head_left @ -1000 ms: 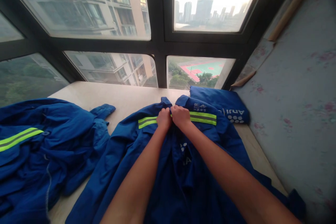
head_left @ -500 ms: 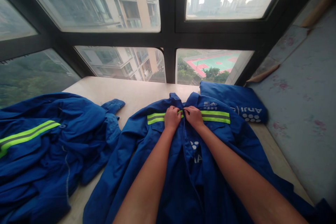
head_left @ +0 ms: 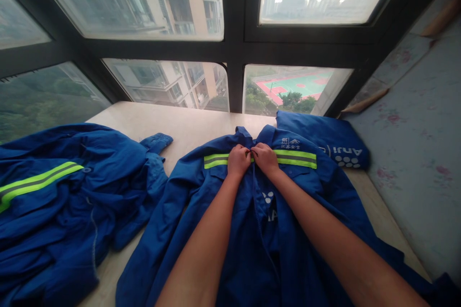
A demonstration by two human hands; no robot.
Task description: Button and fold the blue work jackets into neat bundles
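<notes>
A blue work jacket (head_left: 230,230) with a yellow-green reflective stripe across the chest lies front up before me, collar at the far end. My left hand (head_left: 238,160) pinches the left front edge at stripe height, just below the collar. Right beside it, my right hand (head_left: 264,158) has its fingers closed on the other front edge, so the two edges meet between my fingertips. Whatever fastening sits there is hidden by the fingers. Below the hands the front gapes, and white print inside the back shows through.
A second blue jacket (head_left: 72,216) lies crumpled at the left. A folded blue garment (head_left: 320,136) with white lettering rests at the back right against the papered wall (head_left: 414,177). Dark-framed windows (head_left: 236,53) rise behind the pale ledge (head_left: 126,115).
The view has shifted slightly. Both hands stay at the same spot on the jacket, with the fingertips of the two hands now a little closer together.
</notes>
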